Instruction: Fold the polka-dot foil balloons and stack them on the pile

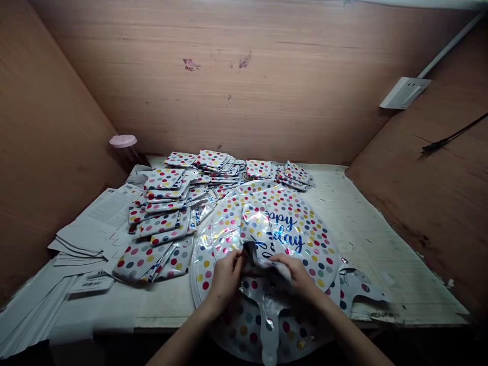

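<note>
Workshop booth | wooden partitions (229,117) | worn worktop (331,203) | stacked folded foil balloons (160,223) | barcode cards (92,283) | wall-mounted socket plate (405,93)

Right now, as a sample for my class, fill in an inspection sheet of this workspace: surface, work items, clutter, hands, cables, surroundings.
Surface: pale tabletop, small dark marks at right.
Work items: round dotted sheet with blue lettering, lying flat; folded dotted packets piled left and behind.
Clutter: printed papers at left; pink-lidded container in the back left corner.
Hands: left hand and right hand both grip dotted film.
Cables: dark cable at the right wall; pale conduit reaching a white wall plate.
Surroundings: wooden back wall with purplish stains, side walls alongside.
</note>
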Available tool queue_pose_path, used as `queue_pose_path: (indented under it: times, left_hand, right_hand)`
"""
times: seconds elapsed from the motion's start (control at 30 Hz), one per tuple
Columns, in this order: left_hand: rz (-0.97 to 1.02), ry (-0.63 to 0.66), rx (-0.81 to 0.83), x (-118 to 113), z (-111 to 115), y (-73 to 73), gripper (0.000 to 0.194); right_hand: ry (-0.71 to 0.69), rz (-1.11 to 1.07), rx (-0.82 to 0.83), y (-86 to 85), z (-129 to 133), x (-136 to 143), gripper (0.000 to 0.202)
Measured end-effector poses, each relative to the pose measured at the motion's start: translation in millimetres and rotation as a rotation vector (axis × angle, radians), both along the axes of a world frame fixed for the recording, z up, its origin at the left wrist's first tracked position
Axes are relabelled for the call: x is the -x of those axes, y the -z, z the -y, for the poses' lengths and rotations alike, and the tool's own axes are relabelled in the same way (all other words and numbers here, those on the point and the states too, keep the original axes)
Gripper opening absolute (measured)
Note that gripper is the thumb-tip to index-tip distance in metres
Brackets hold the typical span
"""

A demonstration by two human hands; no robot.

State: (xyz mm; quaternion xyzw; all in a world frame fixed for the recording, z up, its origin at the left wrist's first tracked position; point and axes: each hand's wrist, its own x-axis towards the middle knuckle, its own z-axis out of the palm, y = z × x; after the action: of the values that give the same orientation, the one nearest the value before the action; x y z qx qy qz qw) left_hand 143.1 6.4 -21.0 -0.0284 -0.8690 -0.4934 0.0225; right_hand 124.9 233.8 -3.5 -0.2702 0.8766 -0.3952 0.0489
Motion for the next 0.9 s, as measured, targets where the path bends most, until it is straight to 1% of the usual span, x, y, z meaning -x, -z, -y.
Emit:
queue_pose_path:
  times: [0.07,0.13,0.17,0.23,0.3,0.33,0.37,0.4,0.47,0.5,0.53,0.57,0.6,0.67,0.7,0.73,0.77,0.8,0.87,0.9]
  left_hand:
    - [0.044,-0.119,0.053,5,-8,-5.1,0.031]
    - [0.061,-0.183,0.113,8,-14,-6.8,0.042]
    - [0.065,-0.194,0.138,7,-16,-6.6,0.048]
    - [0.072,-0.196,0.184,5,-20,-5.4,0.052]
    - [0.099,-0.194,0.244,3,-22,-5.2,0.049]
    - [0.124,-0.198,0.28,4,-23,-6.1,0.047]
    - [0.153,-0.202,0.318,4,-24,-7.7,0.045]
    - [0.182,-0.202,0.356,6,-25,-9.8,0.044]
    - [0.223,-0.192,0.43,10,-26,-15.2,0.042]
    - [0.235,-0.183,0.463,12,-27,-18.2,0.041]
    - [0.245,-0.173,0.492,15,-27,-21.0,0.04]
    - [0.256,-0.166,0.514,17,-27,-23.6,0.039]
    - [0.268,-0.161,0.53,19,-26,-26.0,0.037]
    - [0.29,-0.154,0.547,23,-26,-29.0,0.034]
    - [0.294,-0.15,0.551,24,-25,-29.6,0.031]
    - [0.292,-0.146,0.555,25,-25,-29.5,0.028]
    - [0.285,-0.143,0.559,25,-25,-28.8,0.026]
    - [0.277,-0.14,0.563,26,-25,-27.7,0.023]
    - [0.255,-0.134,0.561,27,-26,-25.1,0.02]
    - [0.248,-0.128,0.556,27,-27,-24.2,0.019]
  right_hand:
    - [0.234,0.044,-0.027,0.3,11,14,0.029]
    - [0.411,0.063,-0.093,2.3,20,25,0.038]
    - [0.469,0.063,-0.126,3.6,24,28,0.041]
    - [0.533,0.06,-0.193,5.8,31,30,0.041]
    - [0.619,0.043,-0.259,6.4,40,28,0.038]
    - [0.652,-0.009,-0.303,6.4,46,27,0.038]
    - [0.642,-0.095,-0.351,6.3,52,27,0.04]
    - [0.569,-0.205,-0.402,6.5,58,29,0.042]
    - [0.28,-0.398,-0.503,8.2,70,40,0.045]
    - [0.144,-0.434,-0.545,9.7,76,50,0.046]
    - [0.074,-0.418,-0.578,11.1,80,61,0.048]
    - [0.078,-0.371,-0.612,12.1,84,73,0.051]
    - [0.14,-0.311,-0.642,12.2,85,84,0.053]
    - [0.318,-0.218,-0.671,8.6,82,97,0.058]
    - [0.382,-0.215,-0.663,5.1,78,96,0.06]
    - [0.393,-0.249,-0.642,1.4,71,90,0.061]
    - [0.345,-0.31,-0.61,-1.9,62,78,0.061]
    - [0.252,-0.384,-0.575,-3.7,53,64,0.06]
    - [-0.027,-0.507,-0.521,-1.1,34,30,0.055]
    - [-0.073,-0.544,-0.525,3.3,27,15,0.053]
